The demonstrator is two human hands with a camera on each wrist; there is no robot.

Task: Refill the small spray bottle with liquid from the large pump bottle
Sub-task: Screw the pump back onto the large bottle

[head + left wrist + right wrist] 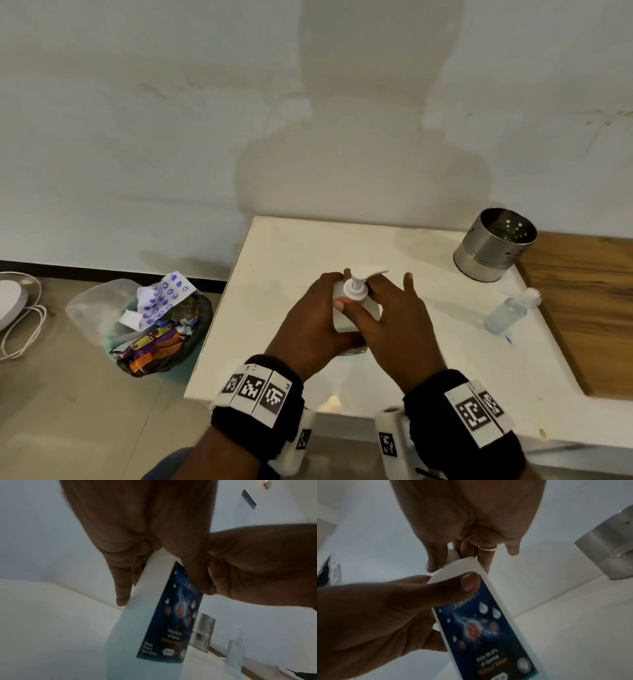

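The left hand wraps around the pump bottle at the centre of the frame, thumb pressed on its label. The right hand pinches the pump collar, its other fingers spread. The spray bottle lies at right, near the white table edge, below the metal cup.
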